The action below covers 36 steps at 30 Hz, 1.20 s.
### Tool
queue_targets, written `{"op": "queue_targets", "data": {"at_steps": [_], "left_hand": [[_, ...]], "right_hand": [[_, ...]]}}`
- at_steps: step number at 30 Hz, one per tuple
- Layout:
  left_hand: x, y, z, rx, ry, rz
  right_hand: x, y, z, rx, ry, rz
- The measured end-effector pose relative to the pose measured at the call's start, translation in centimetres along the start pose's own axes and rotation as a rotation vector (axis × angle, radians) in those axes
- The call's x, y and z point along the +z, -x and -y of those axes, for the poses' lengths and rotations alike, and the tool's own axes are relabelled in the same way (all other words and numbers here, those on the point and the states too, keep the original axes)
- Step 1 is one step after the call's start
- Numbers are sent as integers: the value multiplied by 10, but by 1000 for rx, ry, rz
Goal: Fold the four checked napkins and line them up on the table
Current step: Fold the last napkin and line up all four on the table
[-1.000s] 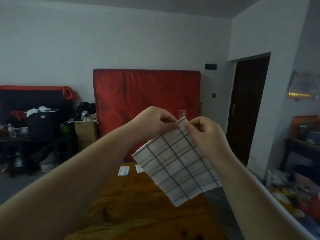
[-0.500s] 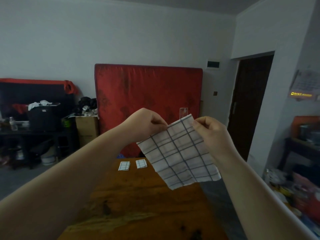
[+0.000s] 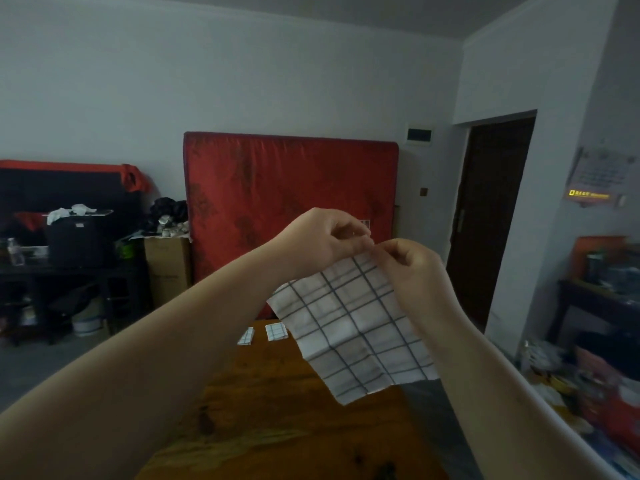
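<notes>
A white napkin with dark checks [image 3: 353, 327] hangs in the air above the wooden table [image 3: 277, 410]. My left hand [image 3: 322, 237] and my right hand [image 3: 412, 268] both pinch its top corner, fingertips almost touching. The cloth droops below them, slanted and partly doubled. Two small folded checked napkins, one [image 3: 246, 336] beside the other [image 3: 276, 331], lie at the table's far end.
A red mattress [image 3: 291, 209] leans on the back wall behind the table. A dark cluttered desk [image 3: 62, 268] and a cardboard box [image 3: 166, 268] stand at the left. A dark doorway [image 3: 491, 209] and a cluttered shelf [image 3: 602, 289] are at the right.
My hands have come together at the napkin's top edge, after holding two corners apart. The cloth now hangs lower and more bunched.
</notes>
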<state>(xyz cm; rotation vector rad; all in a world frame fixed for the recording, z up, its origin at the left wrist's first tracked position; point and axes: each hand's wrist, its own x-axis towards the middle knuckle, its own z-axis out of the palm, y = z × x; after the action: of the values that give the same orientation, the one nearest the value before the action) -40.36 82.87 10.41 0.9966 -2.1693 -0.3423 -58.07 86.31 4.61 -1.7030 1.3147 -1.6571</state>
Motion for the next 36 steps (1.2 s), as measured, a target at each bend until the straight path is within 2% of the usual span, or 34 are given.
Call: {"op": "queue_targets", "data": {"at_steps": [10, 24, 29, 33, 36], "left_hand": [[17, -3, 0, -79, 102, -112], [-48, -5, 23, -231, 137, -363], [-69, -3, 36, -227, 141, -456], [-77, 2, 35, -197, 119, -446], [-69, 8, 27, -160, 40, -295]], "right_hand": [[-3, 9, -6, 14, 74, 10], [-6, 21, -41, -73, 246, 42], [-8, 21, -60, -25, 347, 36], [-9, 19, -65, 7, 360, 11], [-5, 16, -56, -23, 305, -34]]}}
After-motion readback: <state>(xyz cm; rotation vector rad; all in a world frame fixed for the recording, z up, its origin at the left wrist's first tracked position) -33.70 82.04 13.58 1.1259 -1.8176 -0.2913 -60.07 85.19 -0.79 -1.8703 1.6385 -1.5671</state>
